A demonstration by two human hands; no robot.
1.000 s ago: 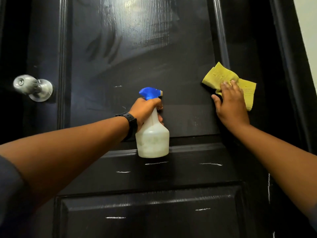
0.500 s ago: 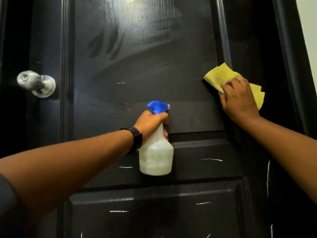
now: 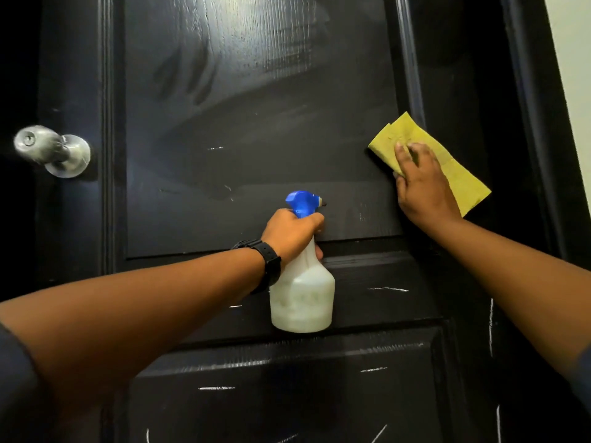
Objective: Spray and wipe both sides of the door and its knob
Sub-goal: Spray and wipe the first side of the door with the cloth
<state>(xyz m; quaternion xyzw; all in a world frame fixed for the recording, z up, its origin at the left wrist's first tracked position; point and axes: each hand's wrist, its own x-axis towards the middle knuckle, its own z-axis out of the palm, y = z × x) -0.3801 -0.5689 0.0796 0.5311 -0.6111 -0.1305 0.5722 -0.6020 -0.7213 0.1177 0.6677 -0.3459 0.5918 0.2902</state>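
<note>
I have the black panelled door filling nearly the whole view, close in front of me, its upper panel glossy with streaks and smears catching the light. The silver knob sticks out at the far left edge, well apart from both hands. My right hand lies on a folded yellow cloth, fingers flat and spread, pressing it against the door at the right edge of the upper panel; part of the cloth pokes out above the fingertips and more trails to the right of the palm. My left hand is curled round the neck of a white spray bottle, just under its blue trigger head, whose nozzle points at the door. The bottle hangs upright in front of the rail between the upper and lower panels. A black wristwatch sits on the left wrist. White scratch marks show on the lower part of the door. To the far right, past the dark door frame, a strip of pale wall is visible.
</note>
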